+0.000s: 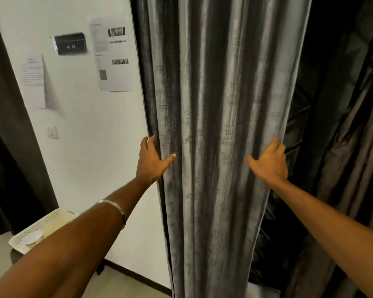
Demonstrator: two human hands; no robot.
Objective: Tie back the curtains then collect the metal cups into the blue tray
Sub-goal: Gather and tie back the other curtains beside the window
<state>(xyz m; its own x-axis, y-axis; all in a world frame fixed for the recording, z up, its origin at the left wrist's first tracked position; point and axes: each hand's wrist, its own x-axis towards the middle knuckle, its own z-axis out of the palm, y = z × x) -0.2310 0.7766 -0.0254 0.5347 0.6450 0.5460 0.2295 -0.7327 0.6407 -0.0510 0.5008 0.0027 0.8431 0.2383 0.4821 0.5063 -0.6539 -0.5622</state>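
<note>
**A:** Two bare hands meet one hanging panel. What is it?

**B:** A tall grey velvety curtain, gathered into deep vertical folds with a soft sheen, filling the centre of the view from twelve o'clock down to six. Its long axis runs straight up and down.

**A:** Where are the hands?

**B:** The left hand is at nine o'clock of the bundle, fingers wrapped behind its left edge, thumb spread across the front. The right hand is at three o'clock, fingers curled round the right edge. Both clasp fabric at about the same height; neither is nearer.

**A:** So what does the next move turn on?

**B:** Probably squeezing the two edges toward each other, across the folds. I see no tie-back cord.

**A:** And the cups and tray?

**B:** No metal cups or blue tray are visible. At seven o'clock, a white perforated plastic basket sits on a dark table, partly hidden by the left forearm. Behind, a white wall carries printed paper notices.
</note>
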